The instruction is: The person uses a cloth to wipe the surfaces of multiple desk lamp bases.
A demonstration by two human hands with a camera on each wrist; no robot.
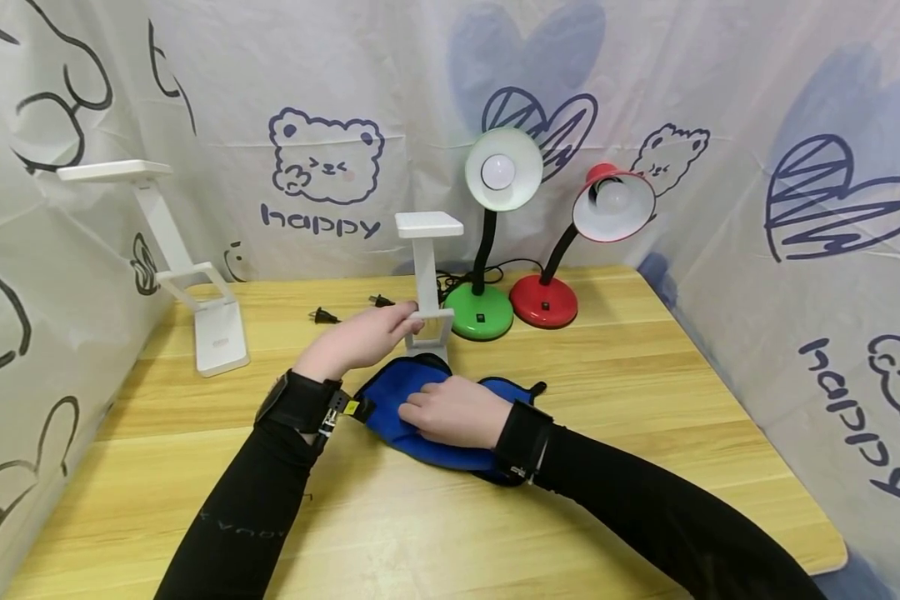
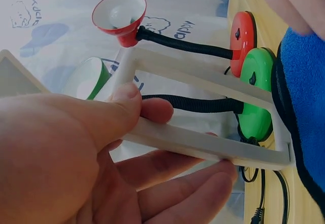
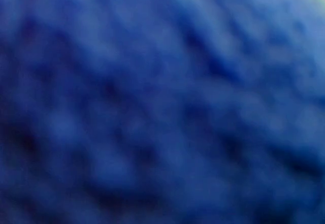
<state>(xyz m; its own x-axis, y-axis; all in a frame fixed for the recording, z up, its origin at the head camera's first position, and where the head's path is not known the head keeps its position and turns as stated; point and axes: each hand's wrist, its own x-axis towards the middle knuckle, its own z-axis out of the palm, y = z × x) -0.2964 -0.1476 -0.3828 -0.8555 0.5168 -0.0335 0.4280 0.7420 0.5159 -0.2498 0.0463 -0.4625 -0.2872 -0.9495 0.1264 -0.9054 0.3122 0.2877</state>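
Observation:
My left hand [image 1: 363,340] grips the upright frame of a white folding desk lamp [image 1: 425,271] in the middle of the table. In the left wrist view the thumb and fingers of that hand [image 2: 76,132] close around one bar of the lamp's frame [image 2: 203,147]. A blue cloth with black edging [image 1: 390,398] lies over the lamp's base and hides most of it. Fingers curled, my right hand [image 1: 461,412] holds this cloth against the base. Blurred blue fabric [image 3: 162,102] fills the right wrist view, so the right fingertips are hidden.
Behind the cloth stand a green lamp [image 1: 480,312] and a red lamp [image 1: 544,302]. Another white folding lamp [image 1: 221,333] is at the left. Black plugs [image 1: 324,316] and cords lie near the table's back edge. Printed curtains [image 1: 217,50] surround the wooden table [image 1: 645,417].

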